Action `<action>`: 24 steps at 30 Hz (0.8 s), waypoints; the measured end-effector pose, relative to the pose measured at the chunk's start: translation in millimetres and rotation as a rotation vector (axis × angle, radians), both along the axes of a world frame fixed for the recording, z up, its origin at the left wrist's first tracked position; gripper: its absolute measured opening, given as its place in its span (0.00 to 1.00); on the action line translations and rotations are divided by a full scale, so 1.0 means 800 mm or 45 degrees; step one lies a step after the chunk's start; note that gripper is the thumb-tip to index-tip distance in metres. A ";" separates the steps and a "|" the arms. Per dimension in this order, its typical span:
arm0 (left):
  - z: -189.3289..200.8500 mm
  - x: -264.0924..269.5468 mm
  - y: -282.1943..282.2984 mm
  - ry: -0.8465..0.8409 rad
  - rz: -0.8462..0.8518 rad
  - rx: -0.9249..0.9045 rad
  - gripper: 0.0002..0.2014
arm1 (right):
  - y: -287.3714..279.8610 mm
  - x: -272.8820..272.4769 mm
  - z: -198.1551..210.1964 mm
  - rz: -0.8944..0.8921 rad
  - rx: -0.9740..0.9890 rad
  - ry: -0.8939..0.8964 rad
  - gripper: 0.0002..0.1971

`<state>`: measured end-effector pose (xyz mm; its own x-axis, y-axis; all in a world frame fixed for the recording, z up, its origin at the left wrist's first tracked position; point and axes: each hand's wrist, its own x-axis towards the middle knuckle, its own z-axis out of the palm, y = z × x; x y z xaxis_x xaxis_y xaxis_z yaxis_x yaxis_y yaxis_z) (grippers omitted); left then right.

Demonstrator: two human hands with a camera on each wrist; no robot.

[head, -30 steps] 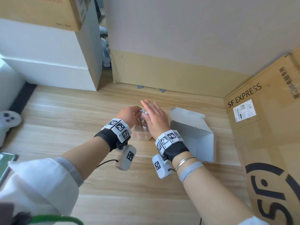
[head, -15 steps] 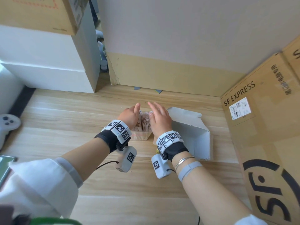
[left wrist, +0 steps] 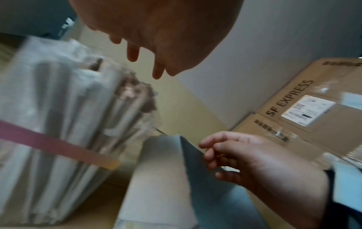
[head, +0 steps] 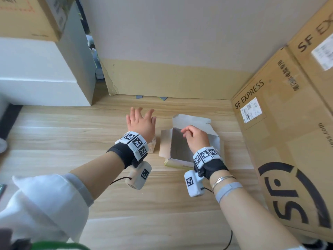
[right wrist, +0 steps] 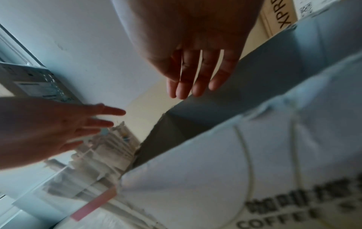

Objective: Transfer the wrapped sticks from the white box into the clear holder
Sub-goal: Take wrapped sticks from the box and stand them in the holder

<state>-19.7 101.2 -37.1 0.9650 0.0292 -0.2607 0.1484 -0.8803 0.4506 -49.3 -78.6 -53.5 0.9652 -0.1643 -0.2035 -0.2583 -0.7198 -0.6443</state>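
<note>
Many sticks (left wrist: 64,124): wrapped, packed upright in the holder (right wrist: 64,184), filling it; a pink strip (left wrist: 58,145) crosses the holder's wall.
Holder: clear, on the table (head: 72,134), at 9 o'clock of the box (head: 182,141) and just beside it; in the head view mostly hidden under the left wrist, only a corner showing.
Box: white, open, lid flap raised toward 12 o'clock; its inside looks grey and shadowed, and whether any sticks lie in it cannot be told; printed letters on its outer wall in the right wrist view.
Left hand (head: 140,123): above the holder, fingers straight and spread, holding nothing.
Right hand (head: 195,138): over the box opening, fingers loosely curled in the head view, close together in the wrist view, nothing between them.
Cartons (head: 288,123): brown, marked SF EXPRESS, at 3 o'clock of the box.
Wall (head: 180,42): at 12 o'clock, beyond both hands.
</note>
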 end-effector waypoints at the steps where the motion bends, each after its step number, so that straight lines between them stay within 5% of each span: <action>1: 0.003 -0.001 -0.011 -0.064 -0.039 -0.025 0.21 | -0.005 -0.003 0.001 0.000 -0.009 0.026 0.16; 4: 0.007 -0.006 -0.047 -0.165 -0.173 -0.165 0.19 | -0.020 -0.011 0.000 0.014 -0.022 0.102 0.17; 8: 0.000 -0.018 -0.081 0.063 -0.161 -0.371 0.20 | -0.039 -0.018 0.000 0.025 -0.029 0.209 0.16; 14: -0.031 -0.023 -0.097 0.484 -0.118 -0.171 0.36 | -0.055 -0.025 -0.004 0.000 -0.051 0.256 0.16; 24: -0.036 -0.016 -0.093 0.320 -0.020 -0.478 0.39 | -0.049 -0.024 -0.015 0.111 -0.127 0.446 0.21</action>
<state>-32.1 26.9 -66.1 0.8699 -0.1261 -0.4769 0.2822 -0.6657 0.6908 -68.7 -117.6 -65.8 0.8511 -0.1206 -0.5110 -0.3858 -0.8037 -0.4530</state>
